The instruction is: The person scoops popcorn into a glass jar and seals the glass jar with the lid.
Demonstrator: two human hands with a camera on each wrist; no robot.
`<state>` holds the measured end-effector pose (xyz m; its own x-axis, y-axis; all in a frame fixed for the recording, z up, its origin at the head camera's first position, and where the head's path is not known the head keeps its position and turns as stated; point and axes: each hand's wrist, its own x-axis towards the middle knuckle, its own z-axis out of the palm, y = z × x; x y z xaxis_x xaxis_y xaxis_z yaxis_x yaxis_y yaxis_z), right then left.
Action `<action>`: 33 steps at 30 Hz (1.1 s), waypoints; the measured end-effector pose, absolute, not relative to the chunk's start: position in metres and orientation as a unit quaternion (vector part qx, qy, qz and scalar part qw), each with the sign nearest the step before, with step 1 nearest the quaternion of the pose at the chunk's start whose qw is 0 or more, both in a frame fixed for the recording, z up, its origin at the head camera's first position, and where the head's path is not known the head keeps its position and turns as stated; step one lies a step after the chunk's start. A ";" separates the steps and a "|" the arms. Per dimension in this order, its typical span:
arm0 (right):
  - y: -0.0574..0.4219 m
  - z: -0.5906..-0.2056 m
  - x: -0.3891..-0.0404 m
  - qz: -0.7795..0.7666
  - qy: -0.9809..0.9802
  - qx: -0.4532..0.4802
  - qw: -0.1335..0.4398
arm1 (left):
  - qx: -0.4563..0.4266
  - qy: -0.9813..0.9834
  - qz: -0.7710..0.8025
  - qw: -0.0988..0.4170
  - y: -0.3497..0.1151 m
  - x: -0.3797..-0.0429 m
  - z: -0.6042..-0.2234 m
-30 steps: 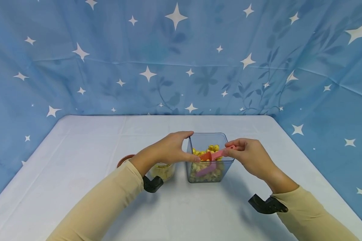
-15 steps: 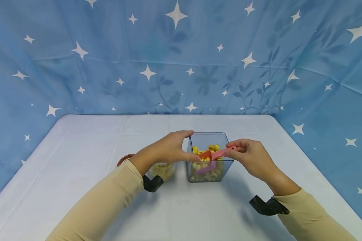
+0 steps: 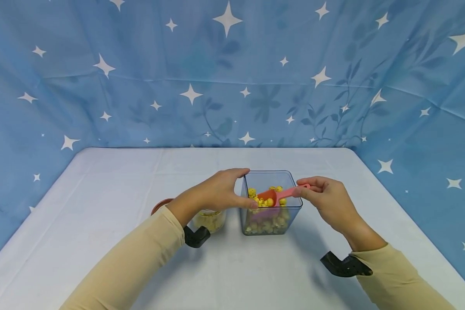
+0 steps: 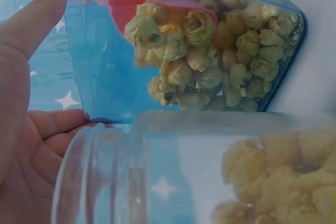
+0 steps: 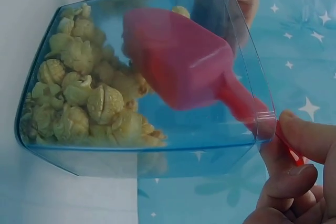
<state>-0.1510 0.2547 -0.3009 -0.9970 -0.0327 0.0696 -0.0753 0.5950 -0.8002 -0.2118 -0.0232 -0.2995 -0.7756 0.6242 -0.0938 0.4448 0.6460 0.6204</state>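
A clear, blue-tinted square container (image 3: 269,178) stands on the table, partly filled with popcorn (image 3: 269,224). My left hand (image 3: 221,189) grips its left side, thumb at the near rim and a finger at the far left corner. My right hand (image 3: 327,198) pinches the handle of a pink scoop (image 3: 288,192) at the container's right rim. The scoop's bowl is inside the container, tilted, with yellow popcorn pieces at its mouth. In the left wrist view, several pieces lie heaped against the pink scoop (image 4: 123,9). The right wrist view shows the scoop's underside (image 5: 178,61) through the wall.
A clear jar (image 3: 210,220) holding popcorn stands just left of the container, partly hidden under my left wrist. A reddish-brown round rim (image 3: 159,206) shows behind my left forearm. White cloth (image 3: 112,185) covers the table, with a blue star-patterned curtain (image 3: 201,51) behind.
My right hand has shifted slightly right with the scoop, drawing its bowl rightward in the container. Popcorn now shows heaped at the scoop's mouth. The left hand stays in place.
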 end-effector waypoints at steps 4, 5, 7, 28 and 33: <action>0.254 -0.302 -0.152 0.455 -0.890 0.021 0.033 | 0.301 0.893 0.298 0.151 -0.023 -0.212 -0.300; 0.254 -0.302 -0.153 0.457 -0.889 0.022 0.034 | 0.301 0.893 0.298 0.150 -0.023 -0.211 -0.300; 0.255 -0.301 -0.153 0.459 -0.888 0.022 0.034 | 0.301 0.893 0.299 0.150 -0.023 -0.211 -0.300; 0.253 -0.314 -0.164 0.544 -0.837 0.042 0.046 | 0.292 0.898 0.291 0.154 -0.021 -0.210 -0.298; 0.250 -0.314 -0.168 0.561 -0.826 0.026 0.050 | 0.291 0.899 0.290 0.154 -0.022 -0.211 -0.298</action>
<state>-0.1680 0.2504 -0.3143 -0.9936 0.0122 0.1121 -0.0997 0.3694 -0.9239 -0.2106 -0.0217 -0.2980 -0.7832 0.6122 -0.1086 0.4334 0.6628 0.6106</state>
